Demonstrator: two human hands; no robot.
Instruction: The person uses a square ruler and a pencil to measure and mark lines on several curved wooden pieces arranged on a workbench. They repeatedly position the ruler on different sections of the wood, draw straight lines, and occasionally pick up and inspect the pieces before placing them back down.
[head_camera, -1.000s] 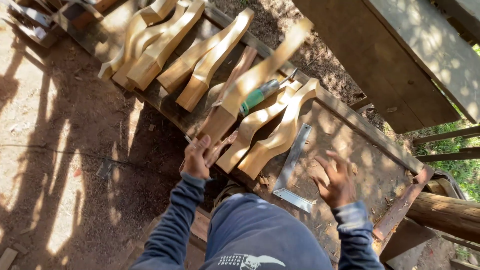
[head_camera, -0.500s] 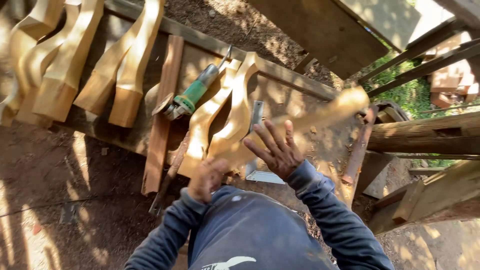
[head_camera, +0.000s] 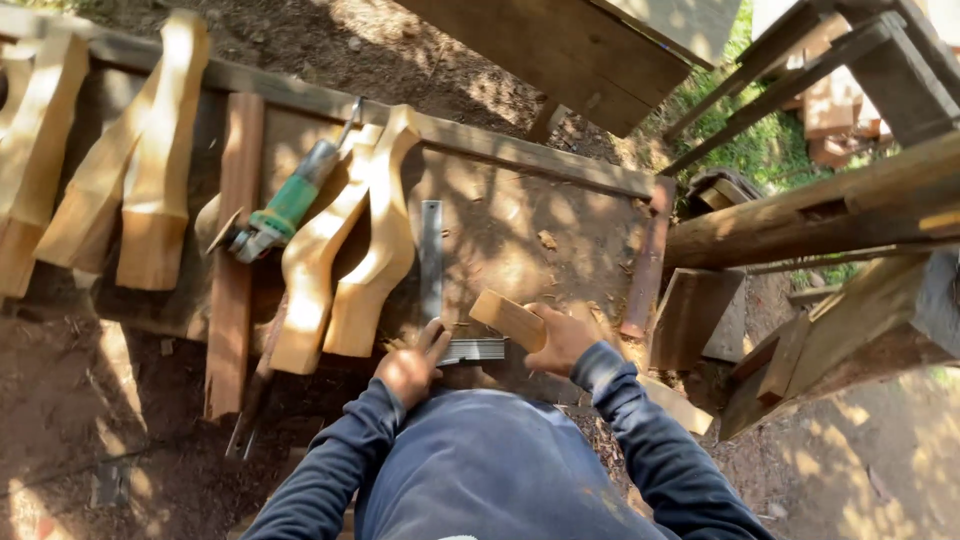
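The right hand (head_camera: 562, 338) has its fingers closed round one end of a carved wooden leg (head_camera: 508, 319), whose squared butt pokes out to their left, above the short arm of a steel framing square (head_camera: 432, 270). The rest of the leg runs back under the sleeve, so its full shape is hidden. The left hand (head_camera: 408, 368) rests with fingers loosely spread, tips touching the square's corner — holding nothing.

The leg looks like solid timber: stiff, fairly heavy, dry and rough enough not to slip — best gripped at the narrow waist, I judge.

Beyond the fingertips two more carved legs (head_camera: 350, 255) lie on the desk (head_camera: 520, 225), then a green angle grinder (head_camera: 280, 210).
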